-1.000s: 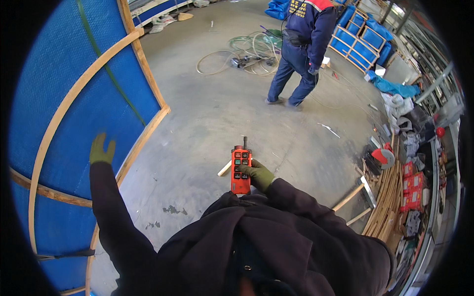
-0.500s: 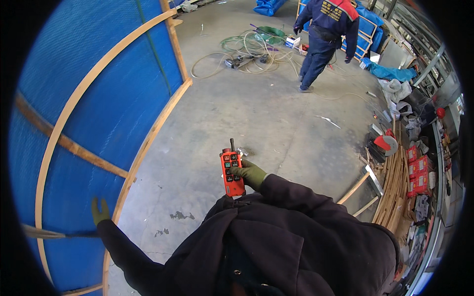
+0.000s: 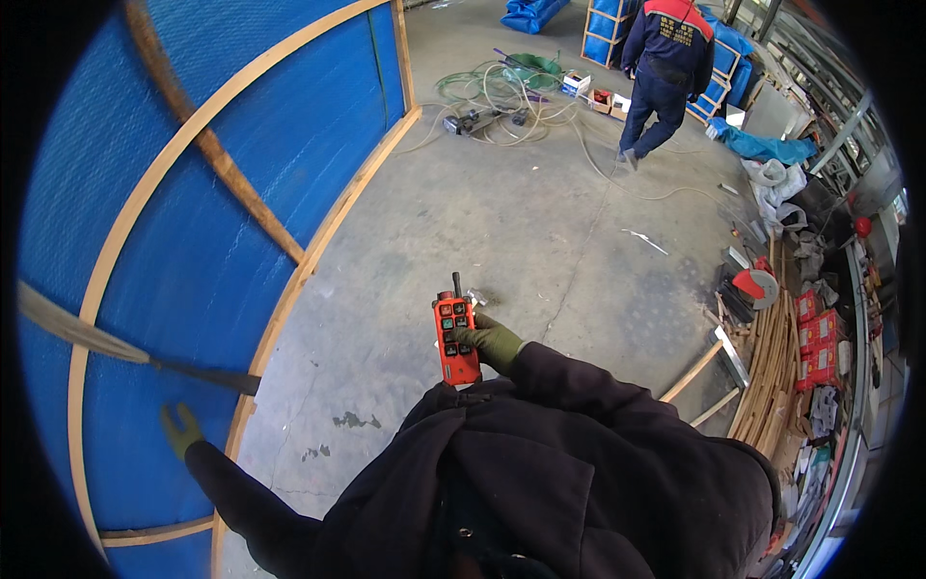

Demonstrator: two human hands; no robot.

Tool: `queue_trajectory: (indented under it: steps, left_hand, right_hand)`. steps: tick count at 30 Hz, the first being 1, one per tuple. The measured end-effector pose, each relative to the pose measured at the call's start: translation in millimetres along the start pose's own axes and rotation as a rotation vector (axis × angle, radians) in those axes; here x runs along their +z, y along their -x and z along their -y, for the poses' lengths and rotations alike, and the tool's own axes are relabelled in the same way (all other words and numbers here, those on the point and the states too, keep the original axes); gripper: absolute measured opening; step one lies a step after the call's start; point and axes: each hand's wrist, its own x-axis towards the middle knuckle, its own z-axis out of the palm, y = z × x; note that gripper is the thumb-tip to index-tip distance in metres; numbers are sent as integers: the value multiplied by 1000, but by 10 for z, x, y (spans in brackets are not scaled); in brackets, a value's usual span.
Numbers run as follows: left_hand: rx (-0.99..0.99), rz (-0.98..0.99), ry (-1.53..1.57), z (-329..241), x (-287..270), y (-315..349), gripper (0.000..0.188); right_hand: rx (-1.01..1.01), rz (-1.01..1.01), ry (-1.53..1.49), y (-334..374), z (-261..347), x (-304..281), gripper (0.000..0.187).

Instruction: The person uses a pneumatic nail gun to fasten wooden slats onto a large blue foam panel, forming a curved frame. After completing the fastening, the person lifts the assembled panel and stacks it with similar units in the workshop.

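My right hand, in a green glove, grips an orange-red crane remote control in front of my body. Its thumb lies over the black buttons, and a short black antenna points away from me. To the left stands a large crate wrapped in blue sheeting with a wooden frame. My left hand, gloved in the same green, is stretched out against the crate's side with fingers apart; I cannot tell whether it touches. A grey lifting strap runs across the sheeting just beyond that hand.
A co-worker in dark blue walks at the far right. Tangled hoses and a small machine lie on the floor ahead. Along the right are a cut-off saw, long wooden strips and red boxes.
The crate and its strap have shifted forward past my left hand. That hand sits slightly further left and lower. The co-worker has walked further away to the right. My right hand keeps the remote.
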Motion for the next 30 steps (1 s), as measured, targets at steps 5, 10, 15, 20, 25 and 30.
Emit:
queue_trajectory:
  steps: [5,10,15,20,25,30]
  left_hand:
    - [12,-99,7,81,-316,-55,76]
    - [47,-274,-110,184,-542,-80,77]
    - [65,-304,-175,219,-603,-103,76]
    - [33,-261,-161,234,-549,-96,74]
    - [161,-246,-118,155,-519,-78,72]
    - [190,-190,15,-26,-633,-12,67]
  right_hand:
    - [-12,4,-8,18,-2,4,45]
    - [-12,-6,-18,45,0,65,44]
    - [-24,-8,-1,69,-34,112,43]
    - [-20,-8,0,39,-184,115,44]
    - [23,-32,13,5,-289,96,49]
    - [-34,-17,-8,68,-265,165,41]
